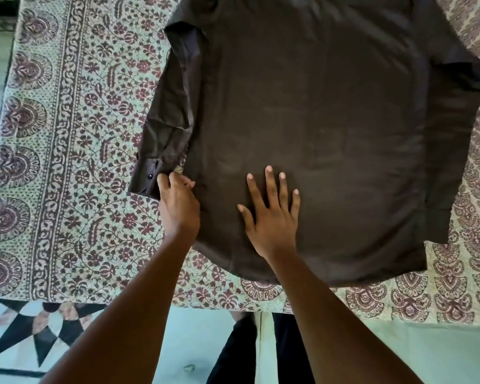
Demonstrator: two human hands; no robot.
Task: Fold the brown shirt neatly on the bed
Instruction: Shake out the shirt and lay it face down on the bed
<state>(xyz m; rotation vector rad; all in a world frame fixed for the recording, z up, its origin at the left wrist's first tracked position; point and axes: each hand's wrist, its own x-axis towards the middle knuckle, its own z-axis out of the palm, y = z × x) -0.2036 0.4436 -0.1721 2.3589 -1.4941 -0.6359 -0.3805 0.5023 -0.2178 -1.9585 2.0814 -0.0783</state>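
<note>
With the shirt (316, 134) spread on the bed (67, 134), its cuff (147, 178) pinched by the left hand (178, 200) and its body pressed by the flat right hand (272, 217), the sleeve could be folded crooked if tugged.

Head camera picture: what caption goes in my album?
Left hand pinches the dark brown cotton shirt's cuff while the right hand presses it flat on the floral bedspread.

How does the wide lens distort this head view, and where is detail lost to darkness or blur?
Head view: the bedspread border and brown shirt edges bow outward; shirt folds sink into dark, flat tone; soft shadow under the right hand; the left hand at the cuff is slightly soft.
</note>
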